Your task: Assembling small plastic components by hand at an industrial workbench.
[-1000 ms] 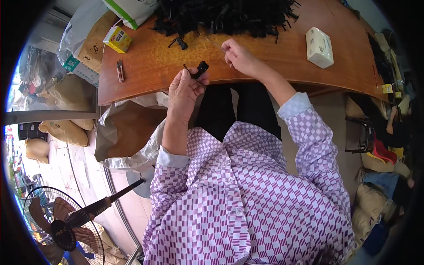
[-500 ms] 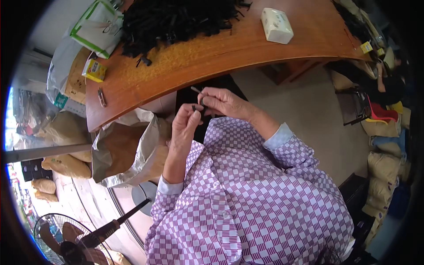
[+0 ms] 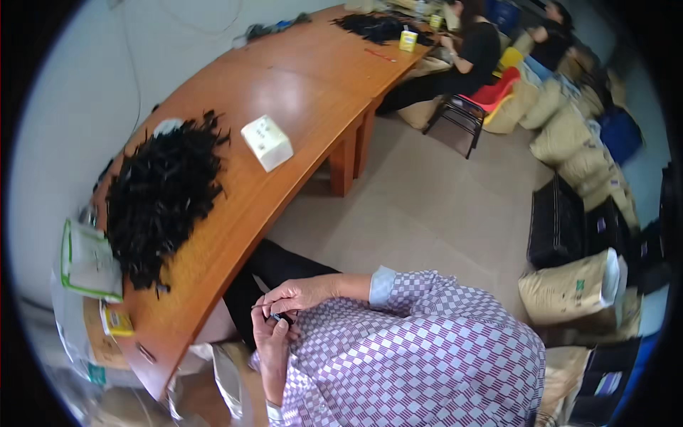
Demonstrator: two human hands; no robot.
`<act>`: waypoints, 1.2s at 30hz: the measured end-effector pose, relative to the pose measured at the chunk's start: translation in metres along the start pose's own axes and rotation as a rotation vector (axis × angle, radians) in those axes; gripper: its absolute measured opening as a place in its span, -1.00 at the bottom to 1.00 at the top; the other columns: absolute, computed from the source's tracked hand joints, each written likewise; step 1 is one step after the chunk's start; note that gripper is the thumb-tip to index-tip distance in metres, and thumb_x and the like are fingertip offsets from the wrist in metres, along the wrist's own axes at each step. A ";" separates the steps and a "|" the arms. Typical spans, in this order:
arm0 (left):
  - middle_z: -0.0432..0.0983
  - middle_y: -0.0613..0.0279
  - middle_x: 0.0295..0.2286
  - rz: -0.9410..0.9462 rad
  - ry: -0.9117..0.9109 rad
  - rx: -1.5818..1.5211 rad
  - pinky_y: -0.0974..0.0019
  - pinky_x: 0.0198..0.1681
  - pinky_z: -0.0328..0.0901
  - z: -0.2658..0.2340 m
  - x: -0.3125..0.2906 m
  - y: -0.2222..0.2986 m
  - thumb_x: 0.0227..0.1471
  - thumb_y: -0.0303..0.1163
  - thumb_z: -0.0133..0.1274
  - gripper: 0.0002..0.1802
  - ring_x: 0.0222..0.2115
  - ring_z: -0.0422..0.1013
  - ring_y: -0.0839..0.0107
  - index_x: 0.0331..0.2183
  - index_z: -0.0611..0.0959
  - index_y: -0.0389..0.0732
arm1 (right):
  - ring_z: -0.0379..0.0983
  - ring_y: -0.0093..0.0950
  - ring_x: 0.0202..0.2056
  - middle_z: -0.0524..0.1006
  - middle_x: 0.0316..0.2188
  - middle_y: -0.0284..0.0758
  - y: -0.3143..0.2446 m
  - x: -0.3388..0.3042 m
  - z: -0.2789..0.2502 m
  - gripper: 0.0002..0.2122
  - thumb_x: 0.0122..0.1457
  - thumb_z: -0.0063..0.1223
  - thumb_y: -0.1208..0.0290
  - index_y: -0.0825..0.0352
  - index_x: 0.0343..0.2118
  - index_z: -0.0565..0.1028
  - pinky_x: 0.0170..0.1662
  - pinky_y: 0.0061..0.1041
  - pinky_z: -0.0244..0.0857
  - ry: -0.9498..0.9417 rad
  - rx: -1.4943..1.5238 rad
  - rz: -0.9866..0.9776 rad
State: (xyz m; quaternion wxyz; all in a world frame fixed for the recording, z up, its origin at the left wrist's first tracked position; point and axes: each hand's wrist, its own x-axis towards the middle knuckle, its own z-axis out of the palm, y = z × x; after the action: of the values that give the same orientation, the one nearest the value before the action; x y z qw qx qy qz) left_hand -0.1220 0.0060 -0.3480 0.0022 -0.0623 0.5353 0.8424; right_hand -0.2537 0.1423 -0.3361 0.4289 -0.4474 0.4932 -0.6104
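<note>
My two hands meet over my lap, just off the edge of the wooden table. My left hand comes up from below and holds a small black part at its fingertips. My right hand curls over the same part from above and pinches it. A thin light pin sticks out to the left between the fingers. How the pin joins the part is hidden. A big pile of similar black parts lies on the table to my left, out of touch with both hands.
A white box stands on the table beyond the pile. A green-and-white packet and a yellow box lie at the near end. A brown paper bag hangs below. Two people sit far off; sacks line the right.
My hands have left the table edge and drawn in together over my lap with the black part. My head has turned, so the table now runs off to the upper right.
</note>
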 end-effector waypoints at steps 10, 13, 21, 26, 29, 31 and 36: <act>0.47 0.19 -0.46 0.005 -0.023 -0.103 0.46 -0.46 0.40 0.020 0.039 -0.004 0.07 -0.56 -0.06 -0.61 -0.54 0.47 0.42 -0.05 0.28 -0.15 | 0.07 -0.74 -0.61 0.21 -0.64 -0.53 0.015 -0.045 -0.015 -0.77 0.30 -0.29 0.31 0.37 -0.28 0.38 -0.55 -0.72 0.01 0.500 -0.108 -0.059; 0.42 0.17 -0.42 0.078 0.027 0.027 0.48 -0.47 0.39 0.024 0.047 0.007 0.05 -0.56 -0.04 -0.61 -0.55 0.46 0.43 -0.08 0.26 -0.16 | 0.11 -0.73 -0.59 0.25 -0.62 -0.50 0.016 -0.042 -0.016 -0.75 0.30 -0.26 0.28 0.36 -0.29 0.40 -0.52 -0.72 0.05 0.546 -0.247 -0.108; 0.34 0.16 -0.35 0.321 -0.013 0.257 0.46 -0.38 0.34 0.050 0.045 0.058 0.00 -0.65 -0.02 -0.62 -0.43 0.42 0.45 -0.12 0.28 -0.32 | 0.20 -0.75 -0.50 0.33 -0.48 -0.51 -0.040 -0.037 0.026 -0.87 0.27 -0.22 0.46 0.31 -0.21 0.38 -0.42 -0.75 0.13 0.666 0.030 -0.200; 0.35 0.15 -0.37 0.264 0.100 0.203 0.55 -0.55 0.35 0.051 0.017 0.054 0.01 -0.67 -0.06 -0.61 -0.54 0.43 0.52 -0.12 0.24 -0.24 | 0.09 -0.79 -0.61 0.24 -0.63 -0.54 -0.053 -0.034 0.039 -0.85 0.29 -0.24 0.43 0.34 -0.21 0.38 -0.56 -0.78 -0.01 0.580 -0.264 -0.155; 0.35 0.18 -0.38 0.256 0.129 0.222 0.57 -0.56 0.34 0.043 0.017 0.048 0.02 -0.66 -0.07 -0.63 -0.55 0.42 0.56 -0.12 0.24 -0.22 | 0.11 -0.78 -0.60 0.24 -0.62 -0.53 -0.049 -0.028 0.041 -0.84 0.29 -0.23 0.42 0.36 -0.20 0.38 -0.56 -0.77 0.01 0.549 -0.300 -0.094; 0.35 0.20 -0.39 0.222 0.126 0.224 0.57 -0.56 0.33 0.042 0.013 0.045 0.03 -0.66 -0.06 -0.64 -0.55 0.41 0.57 -0.13 0.24 -0.21 | 0.11 -0.78 -0.60 0.25 -0.62 -0.53 -0.048 -0.028 0.044 -0.84 0.29 -0.22 0.41 0.36 -0.20 0.37 -0.56 -0.76 0.02 0.552 -0.323 -0.063; 0.35 0.25 -0.41 0.170 0.127 0.266 0.59 -0.57 0.30 0.034 0.011 0.037 0.03 -0.66 -0.04 -0.66 -0.58 0.36 0.61 -0.17 0.26 -0.19 | 0.11 -0.78 -0.61 0.24 -0.63 -0.52 -0.041 -0.025 0.049 -0.82 0.29 -0.23 0.38 0.34 -0.16 0.36 -0.57 -0.76 0.02 0.518 -0.341 0.001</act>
State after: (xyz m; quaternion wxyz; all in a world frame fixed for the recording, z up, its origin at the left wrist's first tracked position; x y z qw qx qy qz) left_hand -0.1388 0.0198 -0.3016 -0.0946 -0.0689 0.6446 0.7555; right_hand -0.2034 0.1621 -0.2934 0.2080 -0.3421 0.6818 -0.6123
